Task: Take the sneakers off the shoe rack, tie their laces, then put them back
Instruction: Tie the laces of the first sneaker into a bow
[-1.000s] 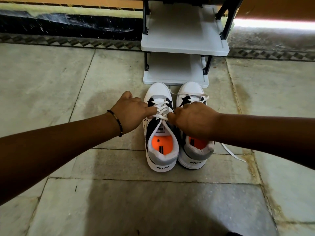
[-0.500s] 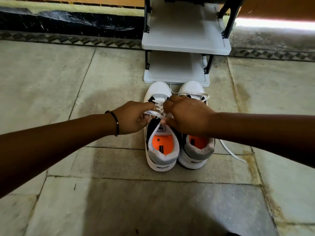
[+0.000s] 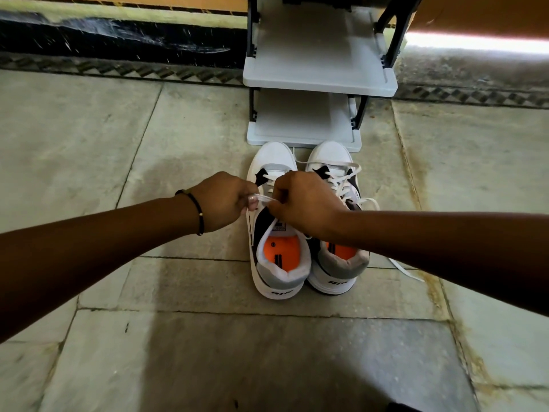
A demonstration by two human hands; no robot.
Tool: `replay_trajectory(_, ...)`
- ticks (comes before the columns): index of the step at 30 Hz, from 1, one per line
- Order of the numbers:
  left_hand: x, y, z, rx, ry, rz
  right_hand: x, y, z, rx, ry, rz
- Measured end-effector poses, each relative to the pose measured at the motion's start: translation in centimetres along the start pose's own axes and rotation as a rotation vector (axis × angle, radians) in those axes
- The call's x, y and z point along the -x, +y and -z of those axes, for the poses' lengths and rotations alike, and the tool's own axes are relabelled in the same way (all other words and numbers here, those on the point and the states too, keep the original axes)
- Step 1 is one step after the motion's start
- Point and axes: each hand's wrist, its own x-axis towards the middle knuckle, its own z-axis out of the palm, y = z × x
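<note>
Two white sneakers with black and grey panels and orange insoles stand side by side on the stone floor, toes toward the shoe rack (image 3: 319, 81). Over the left sneaker (image 3: 277, 263), my left hand (image 3: 222, 200) and my right hand (image 3: 303, 200) are both closed on its white lace (image 3: 264, 198), a short stretch of which runs between them. The right sneaker (image 3: 335, 162) has loose laces; one end (image 3: 407, 270) trails across the floor to its right.
The grey two-shelf rack with black posts stands against a dark skirting wall (image 3: 118, 40), both visible shelves bare. Patterned tile border (image 3: 475, 95) runs along the wall. Stone floor slabs (image 3: 237, 352) surround the shoes.
Both hands have lifted slightly from the tongue of the left sneaker and come closer, working the lace from pulled ends into a hold between the fingers. The sneakers have not moved.
</note>
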Motion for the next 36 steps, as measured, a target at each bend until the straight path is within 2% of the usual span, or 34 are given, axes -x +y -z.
replay_trajectory(11, 0.4, 0.0, 0.2, 0.042, -0.04, 0.028, 0.3, 0.7, 0.2, 0.015, -0.026, 0.091)
replay_trajectory(18, 1.1, -0.4, 0.2, -0.075, -0.041, -0.047, 1.6, 1.4, 1.5, 0.461, -0.19, 0.197)
replay_trajectory(24, 0.9, -0.6, 0.5, -0.225, -0.03, 0.018, 0.7, 0.3, 2.2, 0.776, -0.307, 0.288)
replay_trajectory(27, 0.5, -1.1, 0.7, -0.299, -0.022, 0.023, 0.2, -0.2, 2.7, 0.789, -0.347, 0.298)
replay_trajectory(33, 0.4, -0.7, 0.6, -0.275, -0.063, 0.022, 0.8, 0.6, 2.9, 0.771, -0.367, 0.309)
replay_trajectory(36, 0.2, -0.2, 0.7, -0.189, 0.019, 0.08, 0.3, 1.6, 3.4, 0.661, -0.302, 0.288)
